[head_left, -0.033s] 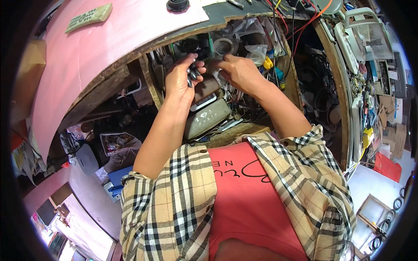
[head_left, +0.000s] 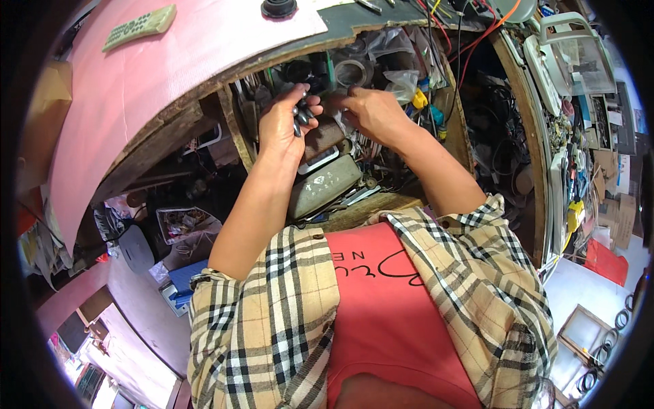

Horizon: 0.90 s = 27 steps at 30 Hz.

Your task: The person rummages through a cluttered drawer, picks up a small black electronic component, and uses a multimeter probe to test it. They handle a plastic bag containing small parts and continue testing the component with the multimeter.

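Pink-topped table [head_left: 170,61] overhead, cluttered drawer [head_left: 354,136] gaping below it. Left hand [head_left: 286,123] is clamping small dark parts [head_left: 300,116] over the drawer; right hand [head_left: 371,112], fingers curled, is reaching just beside them.

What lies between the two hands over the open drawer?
In the head view, only a narrow gap of drawer clutter separates the left hand, holding small dark parts, from the right hand.

A beige plaid shirt [head_left: 272,320] with rolled sleeves, open over a red tee [head_left: 388,307].
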Each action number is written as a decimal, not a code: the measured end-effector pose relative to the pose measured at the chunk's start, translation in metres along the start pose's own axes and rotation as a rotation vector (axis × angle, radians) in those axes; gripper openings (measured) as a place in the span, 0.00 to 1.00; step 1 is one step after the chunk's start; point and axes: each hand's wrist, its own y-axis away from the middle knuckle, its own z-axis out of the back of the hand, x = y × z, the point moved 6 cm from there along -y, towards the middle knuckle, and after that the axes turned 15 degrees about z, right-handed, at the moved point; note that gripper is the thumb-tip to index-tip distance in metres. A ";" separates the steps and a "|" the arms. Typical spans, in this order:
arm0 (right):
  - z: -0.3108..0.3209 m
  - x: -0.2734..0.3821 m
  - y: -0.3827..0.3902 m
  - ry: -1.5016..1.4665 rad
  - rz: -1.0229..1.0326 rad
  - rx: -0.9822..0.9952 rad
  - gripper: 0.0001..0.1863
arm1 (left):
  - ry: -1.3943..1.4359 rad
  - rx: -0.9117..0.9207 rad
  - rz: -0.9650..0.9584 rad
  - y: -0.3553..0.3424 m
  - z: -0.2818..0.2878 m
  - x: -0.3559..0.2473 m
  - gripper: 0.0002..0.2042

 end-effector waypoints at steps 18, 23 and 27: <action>0.019 -0.018 0.047 -0.295 -0.130 -0.180 0.11 | 0.021 -0.007 -0.007 0.004 0.000 0.000 0.10; 0.025 -0.024 0.054 -0.381 -0.229 -0.221 0.10 | 0.009 -0.015 -0.008 0.003 0.000 -0.001 0.09; 0.025 -0.034 0.059 -0.401 -0.262 -0.292 0.10 | 0.017 -0.011 -0.005 0.003 0.001 0.000 0.09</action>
